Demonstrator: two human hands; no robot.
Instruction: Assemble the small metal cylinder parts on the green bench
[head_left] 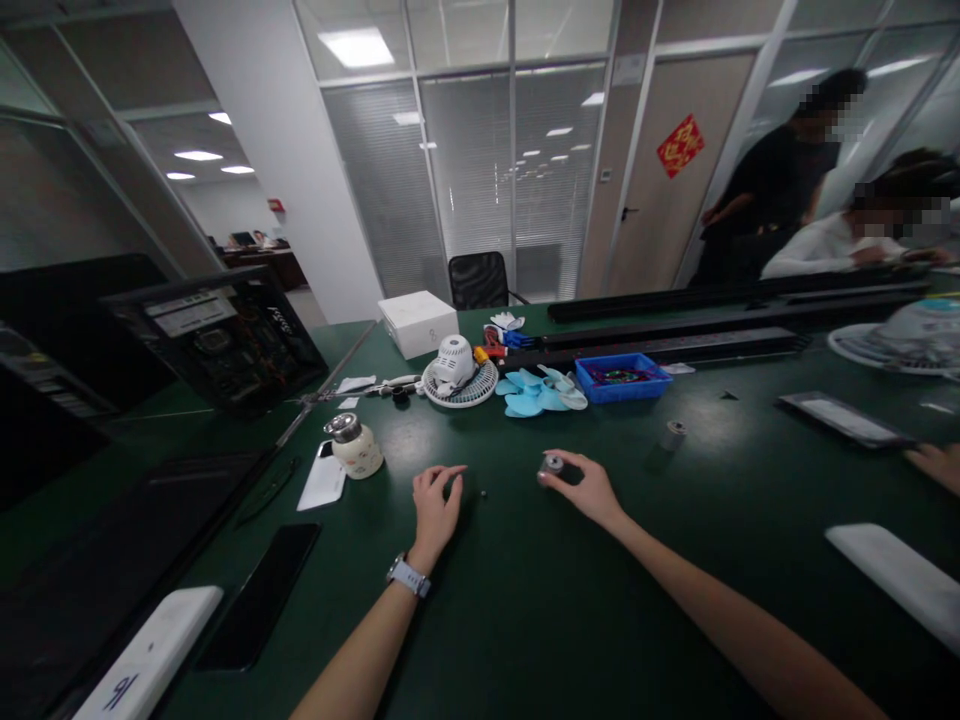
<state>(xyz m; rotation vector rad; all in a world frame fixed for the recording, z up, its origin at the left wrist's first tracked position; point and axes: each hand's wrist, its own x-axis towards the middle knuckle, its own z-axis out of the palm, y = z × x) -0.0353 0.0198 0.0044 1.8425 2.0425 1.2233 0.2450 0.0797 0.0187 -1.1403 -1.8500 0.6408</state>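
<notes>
My left hand (437, 505) rests on the green table (525, 600), fingers curled around a small dark object I cannot make out; a watch sits on that wrist. My right hand (581, 482) pinches a small silver cylindrical part (552, 464) with a dark body just above the table. A tiny dark speck (483, 493), perhaps a screw, lies between the hands. Farther back lie a white fan motor on its round grille (459, 375), light blue fan blades (540, 390) and a blue tray (621, 377) of small parts.
A small white jar with a silver lid (354, 445) and a white phone (322, 482) lie left of my hands. An opened computer case (225, 335) stands at left. A white box (417, 322), long black rails (675, 340) and a small grey cylinder (673, 435) lie behind. Two people are at far right; another person's hand (936, 463) reaches in.
</notes>
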